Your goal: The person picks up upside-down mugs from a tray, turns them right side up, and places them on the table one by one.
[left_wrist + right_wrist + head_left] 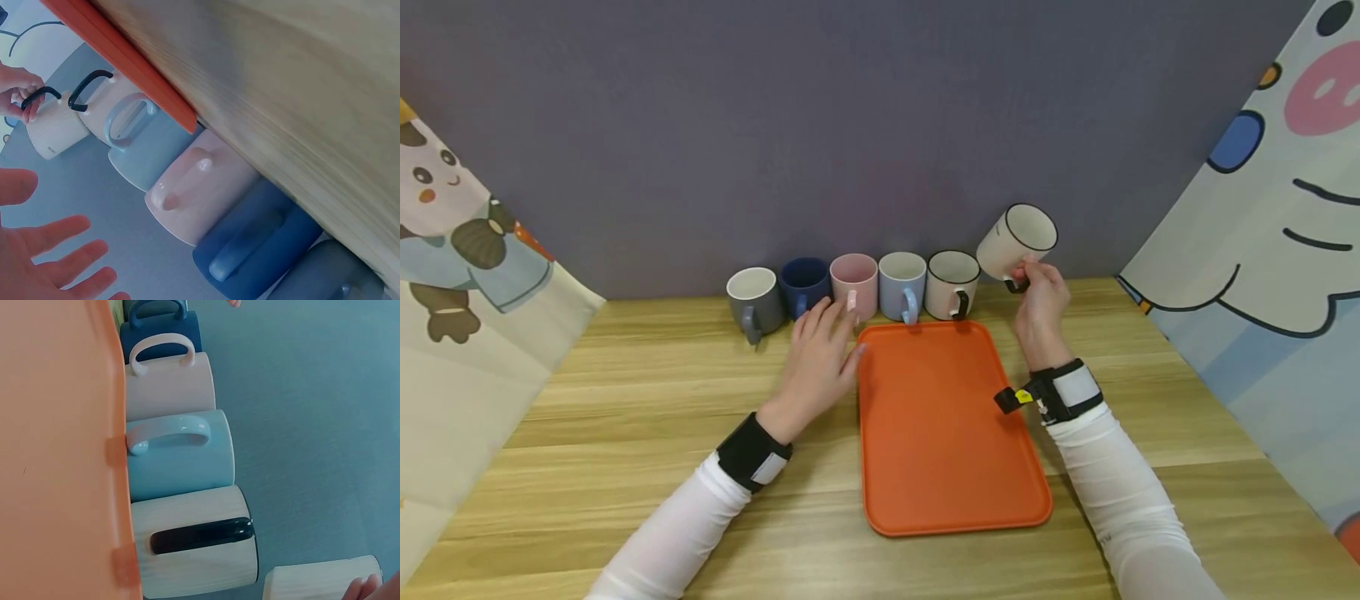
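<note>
My right hand (1043,312) pinches the black handle of a white mug (1009,246) with a black rim. The mug is tilted, its mouth up to the right, at the right end of a mug row. Beside it stands a matching white mug (946,293), then a light blue mug (899,282), a pink mug (862,290), a navy mug (805,290) and a grey mug (763,310). My left hand (818,360) is spread in front of the navy and pink mugs; in the left wrist view its fingers (75,250) are apart and hold nothing.
An orange tray (951,433) lies on the wooden table (647,417), its far edge close to the row of mugs. A grey wall (820,125) rises behind them. Printed cartoon sheets stand at the left (490,250) and right (1247,225).
</note>
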### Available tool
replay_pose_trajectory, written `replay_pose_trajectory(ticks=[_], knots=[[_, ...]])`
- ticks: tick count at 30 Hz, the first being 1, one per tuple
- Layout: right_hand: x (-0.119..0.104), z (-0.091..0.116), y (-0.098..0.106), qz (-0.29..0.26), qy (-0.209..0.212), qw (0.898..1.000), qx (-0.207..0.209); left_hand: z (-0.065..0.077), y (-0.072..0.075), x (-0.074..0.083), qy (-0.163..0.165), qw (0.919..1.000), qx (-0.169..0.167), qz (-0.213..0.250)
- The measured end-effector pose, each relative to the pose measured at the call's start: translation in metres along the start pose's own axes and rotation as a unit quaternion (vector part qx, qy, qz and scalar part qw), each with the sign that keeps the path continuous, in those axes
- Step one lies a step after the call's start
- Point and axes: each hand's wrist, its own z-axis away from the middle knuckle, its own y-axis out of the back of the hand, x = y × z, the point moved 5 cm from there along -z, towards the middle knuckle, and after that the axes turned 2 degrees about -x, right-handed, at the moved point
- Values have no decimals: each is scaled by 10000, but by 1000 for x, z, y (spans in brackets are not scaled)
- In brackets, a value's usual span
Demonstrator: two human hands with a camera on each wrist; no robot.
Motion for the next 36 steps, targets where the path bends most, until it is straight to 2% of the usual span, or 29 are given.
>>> replay_pose_trajectory(ticks=[13,26,36], knots=[[5,-7,9,204,26,9996,195,10,9,-11,65,9999,71,-56],[13,-11,15,539,-224,9978,308,20,22,-27,217,9993,209,-207],[22,-13,19,767,-411,9954,401,27,32,-37,374,9989,192,-217]])
